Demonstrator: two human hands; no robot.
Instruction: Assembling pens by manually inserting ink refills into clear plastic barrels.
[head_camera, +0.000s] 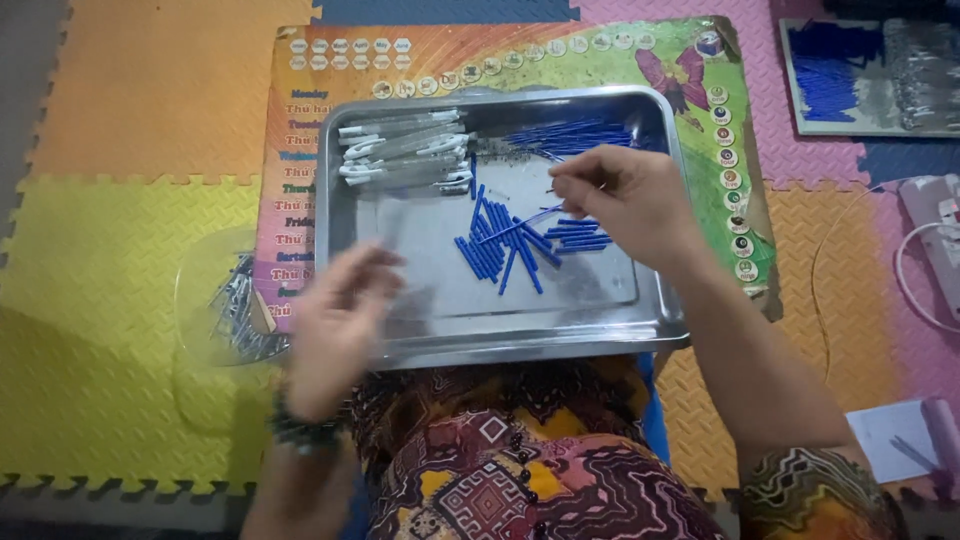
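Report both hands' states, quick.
Left hand: blurred over the metal tray edge; grip cannot be told.
Right hand: pinched shut on a thin blue refill.

Shiny silver metal tray (660, 330), with blue pen refills (505, 245) piled mid-tray and clear-and-white pen barrels (405, 150) in its far left corner. Under it lies a poster mat (300, 200) in orange and green with a magenta butterfly. The floor's foam tiles (110, 290) are yellow, orange, pink. My clothes (500, 460) have a maroon-yellow swirly print.

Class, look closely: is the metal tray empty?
No, the metal tray holds blue tubes and clear pen barrels.
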